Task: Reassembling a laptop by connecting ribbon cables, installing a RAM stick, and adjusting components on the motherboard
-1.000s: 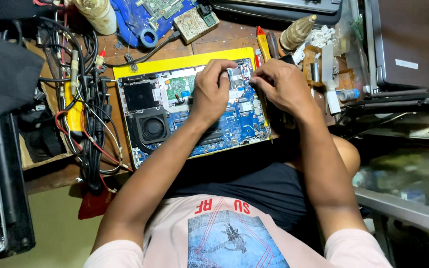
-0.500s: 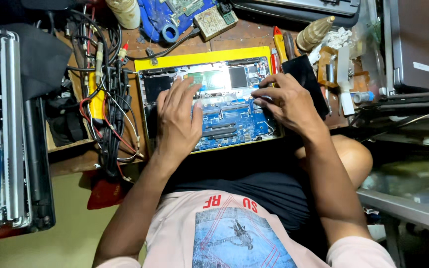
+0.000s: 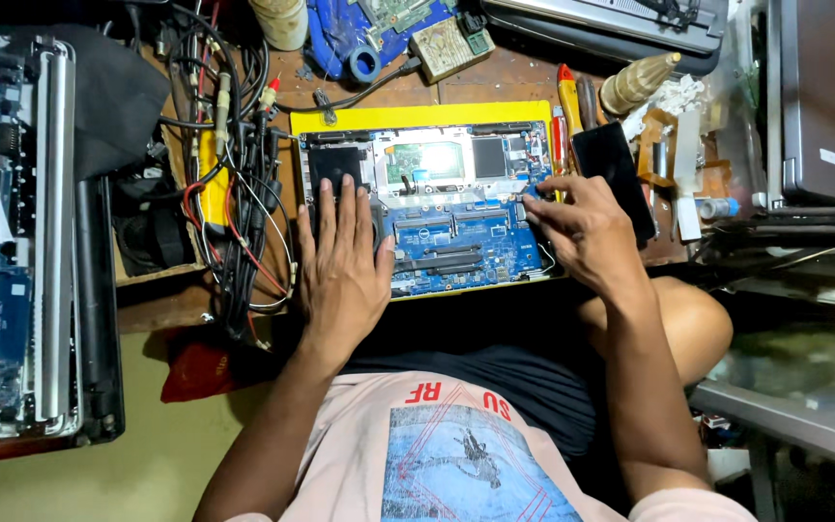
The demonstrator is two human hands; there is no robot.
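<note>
Laptop board [image 3: 446,232], left hand [image 3: 342,263] flat (left edge), right hand [image 3: 580,232] at right edge

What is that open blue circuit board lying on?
The blue circuit board lies on a yellow mat, showing along its far edge. The left hand lies flat over its left end, hiding what is beneath.
</note>
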